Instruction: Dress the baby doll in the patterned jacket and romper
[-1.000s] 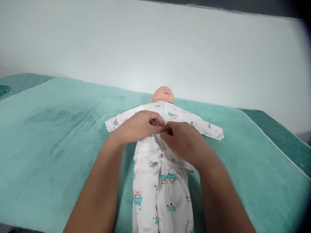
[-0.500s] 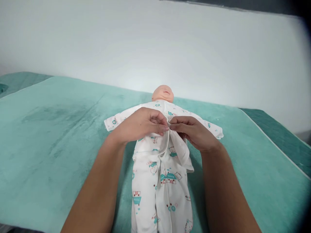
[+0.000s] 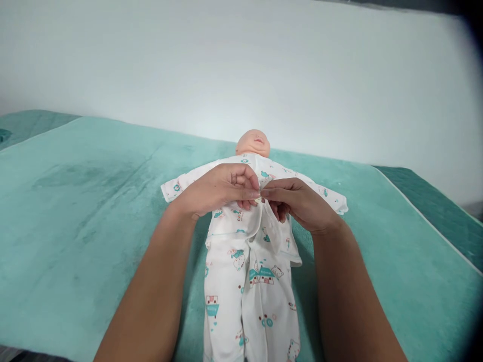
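Note:
A baby doll (image 3: 252, 143) lies on its back, its head toward the wall and its arms spread wide. It wears a white printed baby shirt (image 3: 236, 221) and matching trousers (image 3: 226, 281). My left hand (image 3: 230, 185) is closed over the chest, thumb and fingers pinching the shirt's front edge. Opposite it, my right hand (image 3: 298, 201) pinches the other front edge, the fingertips of both hands meeting. A small pale button (image 3: 258, 199) shows between the fingertips. Below my hands the front panels part, and the right-hand flap hangs loose over the trousers.
A light green towel-like cover (image 3: 105, 241) lies beneath the doll, with darker green cloth (image 3: 426, 201) at its right and left edges. A plain white wall (image 3: 188, 65) rises behind.
Both hands have shifted slightly and their fingertips have drawn closer together. The small button now shows between them, and the shirt's right-hand flap has turned a little. The doll stays in place.

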### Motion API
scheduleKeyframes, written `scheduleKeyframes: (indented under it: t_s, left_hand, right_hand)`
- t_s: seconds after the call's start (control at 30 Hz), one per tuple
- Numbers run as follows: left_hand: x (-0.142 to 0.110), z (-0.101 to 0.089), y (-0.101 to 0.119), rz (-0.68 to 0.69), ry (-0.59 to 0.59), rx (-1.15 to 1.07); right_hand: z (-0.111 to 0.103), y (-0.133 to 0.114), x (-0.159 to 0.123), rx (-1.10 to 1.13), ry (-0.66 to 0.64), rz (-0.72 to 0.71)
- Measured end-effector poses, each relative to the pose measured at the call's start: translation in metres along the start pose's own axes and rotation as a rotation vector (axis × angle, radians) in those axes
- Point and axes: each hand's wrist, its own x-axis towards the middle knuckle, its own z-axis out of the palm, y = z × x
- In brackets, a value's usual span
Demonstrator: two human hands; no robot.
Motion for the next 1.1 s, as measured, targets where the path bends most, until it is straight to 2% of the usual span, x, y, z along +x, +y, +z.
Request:
scheduleKeyframes:
  t_s: [0.37, 0.47, 0.7, 0.93, 1.1]
  left_hand:
    - [-0.001, 0.001, 0.001, -0.035, -0.029, 0.017]
    - [-0.002, -0.001, 0.000, -0.035, -0.049, 0.048]
    - [-0.007, 0.001, 0.003, -0.021, -0.058, 0.166]
    - [-0.010, 0.006, 0.010, -0.048, -0.007, 0.274]
    - [-0.011, 0.007, 0.010, -0.052, -0.003, 0.259]
  right_hand:
    - [-0.006, 0.003, -0.002, 0.027, -0.079, -0.011]
    - [-0.007, 0.003, -0.004, -0.025, -0.105, 0.003]
    - [-0.001, -0.003, -0.003, -0.140, -0.084, 0.057]
    - [0.001, -0.003, -0.002, -0.163, -0.078, 0.062]
    - [0.000, -0.003, -0.003, -0.137, -0.081, 0.057]
